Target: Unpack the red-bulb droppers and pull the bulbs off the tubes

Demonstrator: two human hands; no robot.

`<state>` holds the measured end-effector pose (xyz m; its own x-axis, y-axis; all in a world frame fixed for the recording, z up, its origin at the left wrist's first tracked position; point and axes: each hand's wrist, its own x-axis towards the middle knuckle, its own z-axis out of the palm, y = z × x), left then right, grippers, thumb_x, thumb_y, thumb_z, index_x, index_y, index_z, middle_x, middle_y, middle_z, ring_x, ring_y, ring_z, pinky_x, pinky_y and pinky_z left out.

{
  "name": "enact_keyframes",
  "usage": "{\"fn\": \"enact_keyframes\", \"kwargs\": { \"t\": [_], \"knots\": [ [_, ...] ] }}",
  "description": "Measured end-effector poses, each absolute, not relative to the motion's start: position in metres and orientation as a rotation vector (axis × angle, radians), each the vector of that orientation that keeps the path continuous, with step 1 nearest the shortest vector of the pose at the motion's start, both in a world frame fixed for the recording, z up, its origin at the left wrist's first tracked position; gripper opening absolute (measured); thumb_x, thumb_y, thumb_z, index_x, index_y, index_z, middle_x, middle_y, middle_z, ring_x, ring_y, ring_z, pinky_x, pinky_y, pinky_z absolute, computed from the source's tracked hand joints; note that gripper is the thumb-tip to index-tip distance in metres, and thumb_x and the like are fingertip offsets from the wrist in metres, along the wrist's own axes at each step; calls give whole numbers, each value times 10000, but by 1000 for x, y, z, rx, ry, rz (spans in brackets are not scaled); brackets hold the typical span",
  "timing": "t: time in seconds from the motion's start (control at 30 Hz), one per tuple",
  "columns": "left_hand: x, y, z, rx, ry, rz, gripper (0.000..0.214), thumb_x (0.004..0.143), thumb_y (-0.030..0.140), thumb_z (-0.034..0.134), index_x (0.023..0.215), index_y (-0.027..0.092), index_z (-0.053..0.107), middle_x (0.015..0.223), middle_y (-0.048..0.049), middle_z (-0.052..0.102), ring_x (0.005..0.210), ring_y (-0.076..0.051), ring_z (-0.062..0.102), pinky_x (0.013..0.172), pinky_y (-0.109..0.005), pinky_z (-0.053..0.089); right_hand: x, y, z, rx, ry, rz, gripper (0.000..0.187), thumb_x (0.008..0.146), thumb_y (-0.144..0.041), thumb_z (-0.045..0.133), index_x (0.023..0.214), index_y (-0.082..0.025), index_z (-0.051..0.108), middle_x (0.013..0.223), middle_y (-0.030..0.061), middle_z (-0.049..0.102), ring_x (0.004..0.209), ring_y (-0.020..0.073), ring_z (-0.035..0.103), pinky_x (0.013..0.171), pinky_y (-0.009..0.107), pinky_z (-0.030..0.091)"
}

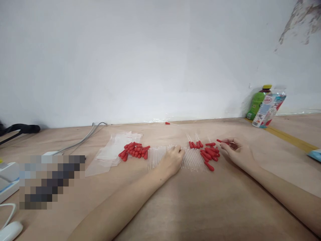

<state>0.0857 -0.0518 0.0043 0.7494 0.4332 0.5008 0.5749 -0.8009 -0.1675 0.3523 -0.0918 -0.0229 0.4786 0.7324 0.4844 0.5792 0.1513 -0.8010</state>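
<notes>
My left hand (pixel 172 160) rests on a row of clear glass tubes (pixel 156 155) lying side by side on the brown table, fingers curled down onto them. My right hand (pixel 234 150) lies to the right, fingers closed around a red rubber bulb (pixel 219 141) whose tip sticks out to the left. A heap of red bulbs (pixel 134 150) sits left of the tubes. A second scatter of red bulbs (pixel 209 153) lies between my two hands.
Clear plastic bags (pixel 112 153) lie left of the bulbs. One lone dropper (pixel 168 123) sits by the white wall. Two bottles (pixel 264 104) lean at the back right. A grey cable (pixel 82 139) and white devices (pixel 7 182) occupy the left.
</notes>
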Motion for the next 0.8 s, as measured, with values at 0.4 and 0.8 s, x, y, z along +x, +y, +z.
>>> {"fn": "enact_keyframes", "kwargs": {
  "t": [0.4,0.8],
  "knots": [
    [56,-76,10,-2800,-661,-953,280,832,344,475,990,131,567,970,-121,551,891,-216,502,764,-357,471,358,-91,-24,-1757,-1169,150,319,624,-460,602,755,-170,600,707,55,636,602,169,567,565,298,441],
    [11,-83,6,-2768,-783,-1083,198,849,242,454,920,170,625,970,-93,560,885,-195,517,758,-363,455,361,-80,-21,-1803,-1238,243,432,770,-518,403,742,-170,657,688,47,665,669,196,597,572,279,419]
  ]
}}
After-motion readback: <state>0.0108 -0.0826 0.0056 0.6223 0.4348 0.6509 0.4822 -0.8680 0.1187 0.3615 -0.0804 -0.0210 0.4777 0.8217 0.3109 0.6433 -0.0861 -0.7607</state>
